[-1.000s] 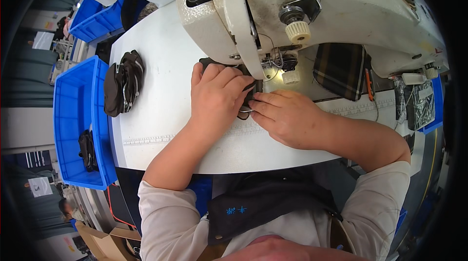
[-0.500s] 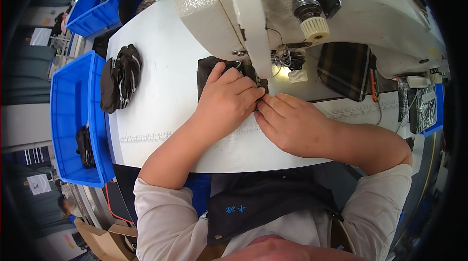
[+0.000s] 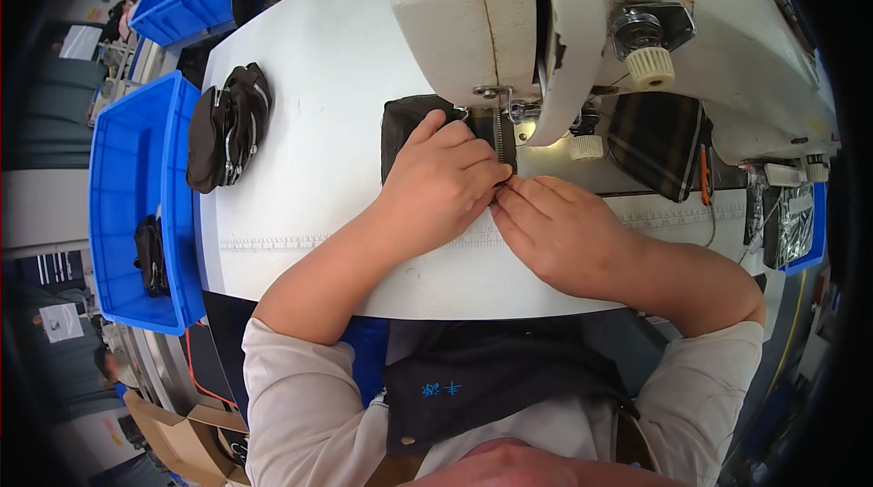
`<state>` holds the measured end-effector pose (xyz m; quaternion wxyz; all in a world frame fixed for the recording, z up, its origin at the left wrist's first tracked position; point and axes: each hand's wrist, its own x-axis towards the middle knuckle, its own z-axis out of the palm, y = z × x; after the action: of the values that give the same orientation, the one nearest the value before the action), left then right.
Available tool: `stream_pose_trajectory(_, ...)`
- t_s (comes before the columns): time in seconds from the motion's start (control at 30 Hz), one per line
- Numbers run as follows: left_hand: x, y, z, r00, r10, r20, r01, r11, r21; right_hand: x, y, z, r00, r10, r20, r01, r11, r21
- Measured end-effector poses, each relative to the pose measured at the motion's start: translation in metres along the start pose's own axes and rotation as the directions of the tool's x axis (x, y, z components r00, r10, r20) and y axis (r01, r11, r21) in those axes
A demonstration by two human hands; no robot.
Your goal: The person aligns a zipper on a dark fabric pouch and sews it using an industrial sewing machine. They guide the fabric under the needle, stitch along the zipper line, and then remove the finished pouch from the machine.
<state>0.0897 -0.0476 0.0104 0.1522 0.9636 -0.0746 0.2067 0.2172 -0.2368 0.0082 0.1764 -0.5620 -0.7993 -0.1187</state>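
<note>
A dark brown fabric piece point(image 3: 402, 128) with a zipper point(image 3: 499, 134) along its right part lies under the head of a white sewing machine point(image 3: 455, 28). My left hand point(image 3: 443, 180) rests over this piece, thumb raised, its other fingers bent together at the near end of the zipper. Against those fingertips, my right hand point(image 3: 564, 230) pinches the same near edge, its fingers pressed together. The exact grip spot is hidden between the fingertips. Machine light falls on the metal plate just right of the zipper.
Stacked dark zippered pouches point(image 3: 227, 128) lie at the table's left. Beside them stands a blue bin point(image 3: 186, 241) with dark pieces inside. Under the machine arm are a dark checked fabric piece point(image 3: 657, 143) and an orange-handled tool point(image 3: 705, 173). A printed ruler strip point(image 3: 273, 242) crosses the white tabletop.
The whole view has shifted a little, so the machine, fabric and hands appear farther right. Both hands keep their hold on the fabric's near edge.
</note>
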Motion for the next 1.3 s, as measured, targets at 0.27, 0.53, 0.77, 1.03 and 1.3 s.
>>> stream_pose_trajectory(0.27,0.003,-0.006,0.004,1.000,-0.029,0.007,0.029,1.000,-0.002,0.001,0.004,0.003,0.999,0.050,0.004,-0.050,0.996,-0.069)
stream_pose_trajectory(0.53,0.000,-0.005,0.007,0.998,-0.065,-0.009,0.065,0.998,-0.024,0.003,0.003,0.001,0.999,0.030,-0.016,-0.030,0.999,-0.013)
stream_pose_trajectory(0.77,0.001,-0.004,0.007,0.999,-0.041,-0.026,0.040,0.999,-0.028,0.001,0.002,0.002,0.999,0.047,-0.016,-0.047,0.999,0.001)
stream_pose_trajectory(1.03,0.004,-0.011,0.010,0.997,-0.050,-0.055,0.048,0.999,-0.024,0.002,0.003,0.011,0.993,0.109,-0.040,-0.110,0.994,-0.028)
stream_pose_trajectory(1.3,0.006,-0.010,0.008,0.996,-0.065,-0.067,0.064,0.998,-0.024,0.003,0.004,0.011,0.990,0.131,-0.047,-0.130,0.991,0.016)
